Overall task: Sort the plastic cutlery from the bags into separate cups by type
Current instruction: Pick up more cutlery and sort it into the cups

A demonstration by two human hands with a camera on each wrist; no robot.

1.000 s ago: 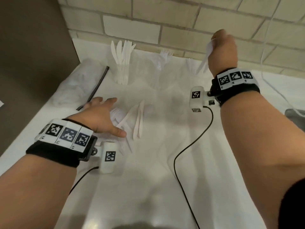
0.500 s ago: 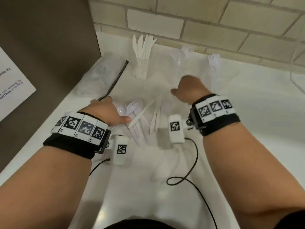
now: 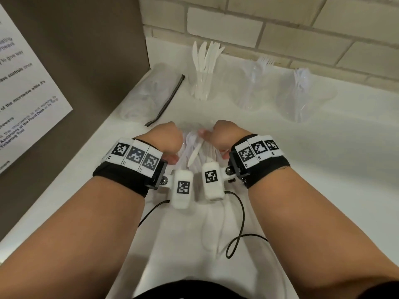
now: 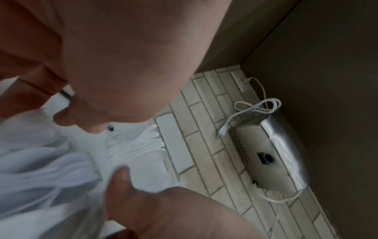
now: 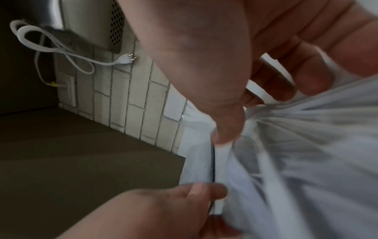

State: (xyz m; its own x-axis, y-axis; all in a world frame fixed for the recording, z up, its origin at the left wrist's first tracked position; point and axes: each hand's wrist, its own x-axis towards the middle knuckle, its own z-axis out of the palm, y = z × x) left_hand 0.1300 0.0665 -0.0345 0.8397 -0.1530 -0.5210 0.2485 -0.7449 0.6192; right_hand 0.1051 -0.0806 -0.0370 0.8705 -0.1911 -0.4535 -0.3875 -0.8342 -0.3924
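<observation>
- L hand [image 3: 166, 139] & R hand [image 3: 224, 137]: both grips bunched on clear bag [image 5: 306, 145] of cutlery, mid table [image 3: 302, 190].
- Pull mouth apart gently; pick one type per cup [image 3: 201, 87].
- Don't spill.

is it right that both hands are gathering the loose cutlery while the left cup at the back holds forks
Not quite. The head view shows the left cup holds knives; the forks stand in the middle cup. The rest holds: the left hand and right hand are both bunched around the loose cutlery.
</observation>
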